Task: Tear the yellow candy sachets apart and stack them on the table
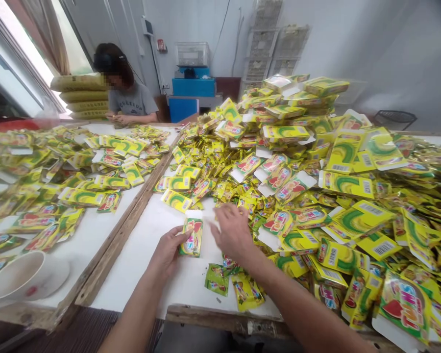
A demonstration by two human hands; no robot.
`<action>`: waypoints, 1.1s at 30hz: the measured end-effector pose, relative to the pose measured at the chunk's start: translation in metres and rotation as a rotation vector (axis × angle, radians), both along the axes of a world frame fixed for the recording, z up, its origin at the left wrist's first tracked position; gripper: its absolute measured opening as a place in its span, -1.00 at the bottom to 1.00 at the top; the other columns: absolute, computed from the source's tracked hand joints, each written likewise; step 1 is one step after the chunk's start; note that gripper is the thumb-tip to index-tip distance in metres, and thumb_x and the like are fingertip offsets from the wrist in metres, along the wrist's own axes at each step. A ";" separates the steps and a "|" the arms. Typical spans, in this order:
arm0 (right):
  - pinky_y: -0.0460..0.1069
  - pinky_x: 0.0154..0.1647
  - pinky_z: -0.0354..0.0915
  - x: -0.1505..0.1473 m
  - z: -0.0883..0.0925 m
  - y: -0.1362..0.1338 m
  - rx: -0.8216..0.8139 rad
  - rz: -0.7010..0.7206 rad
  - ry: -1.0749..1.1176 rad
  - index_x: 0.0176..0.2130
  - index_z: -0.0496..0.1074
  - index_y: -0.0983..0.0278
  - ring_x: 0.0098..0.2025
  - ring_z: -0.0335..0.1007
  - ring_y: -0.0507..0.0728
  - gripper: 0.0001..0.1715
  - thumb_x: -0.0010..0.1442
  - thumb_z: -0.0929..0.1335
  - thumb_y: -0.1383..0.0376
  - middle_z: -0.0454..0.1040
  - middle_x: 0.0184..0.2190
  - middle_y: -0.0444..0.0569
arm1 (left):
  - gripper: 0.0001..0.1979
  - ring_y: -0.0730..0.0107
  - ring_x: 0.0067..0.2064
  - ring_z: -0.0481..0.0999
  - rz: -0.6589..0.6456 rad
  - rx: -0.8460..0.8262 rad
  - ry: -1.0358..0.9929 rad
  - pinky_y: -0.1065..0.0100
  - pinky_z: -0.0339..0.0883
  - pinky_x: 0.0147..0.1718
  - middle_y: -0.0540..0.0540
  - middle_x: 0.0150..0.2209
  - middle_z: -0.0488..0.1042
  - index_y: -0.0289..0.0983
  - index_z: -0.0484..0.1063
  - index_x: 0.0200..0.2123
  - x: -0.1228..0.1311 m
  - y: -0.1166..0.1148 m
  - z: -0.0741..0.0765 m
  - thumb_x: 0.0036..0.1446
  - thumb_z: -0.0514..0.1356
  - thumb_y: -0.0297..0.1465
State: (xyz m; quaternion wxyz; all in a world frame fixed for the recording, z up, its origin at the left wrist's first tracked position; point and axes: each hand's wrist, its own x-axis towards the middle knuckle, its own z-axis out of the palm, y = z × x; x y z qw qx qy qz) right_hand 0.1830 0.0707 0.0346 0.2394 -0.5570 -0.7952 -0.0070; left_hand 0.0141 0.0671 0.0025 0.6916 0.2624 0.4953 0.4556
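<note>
Left hand [170,247]: we note thumb and fingers pinching a small carton [194,241], printed front up, white flap raised, over the white tabletop [132,262]. Right hand [235,230]: just beside it, blurred, fingers bent at the edge of the loose sachets [220,189]; whether they grip anything, we cannot tell. Nearer us lie a green sachet [217,280] and a yellow sachet [247,293]. Rightward, we see heaped cartons [347,184]; leftward, a wooden strip [132,215], then a white bowl [18,279]. Far side: a seated co-worker [134,102], head bent.
</note>
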 end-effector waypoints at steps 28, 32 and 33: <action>-0.08 -0.41 0.11 0.018 -0.024 0.009 -0.539 0.196 0.453 -0.27 0.45 0.24 -0.48 0.21 0.03 -0.75 0.13 0.21 0.35 0.35 -0.54 -0.14 | -0.63 0.40 -0.42 0.54 -0.071 0.139 0.151 0.45 0.40 -0.41 -0.10 -0.34 0.60 -0.33 0.50 -0.27 -0.017 -0.029 -0.009 -0.20 0.38 -0.31; -0.10 -0.43 0.09 0.017 -0.017 0.006 -0.512 0.163 0.347 -0.30 0.46 0.24 -0.49 0.20 0.02 -0.76 0.13 0.23 0.38 0.34 -0.58 -0.14 | -0.62 0.41 -0.43 0.54 -0.054 0.133 0.145 0.46 0.40 -0.42 -0.11 -0.35 0.60 -0.34 0.50 -0.28 -0.012 -0.031 -0.009 -0.24 0.40 -0.32; -0.11 -0.44 0.08 0.016 -0.017 0.006 -0.520 0.157 0.345 -0.31 0.46 0.24 -0.50 0.20 0.02 -0.79 0.13 0.24 0.38 0.34 -0.59 -0.15 | -0.62 0.41 -0.43 0.54 -0.049 0.131 0.146 0.46 0.40 -0.41 -0.10 -0.35 0.60 -0.34 0.51 -0.28 -0.011 -0.032 -0.009 -0.24 0.40 -0.33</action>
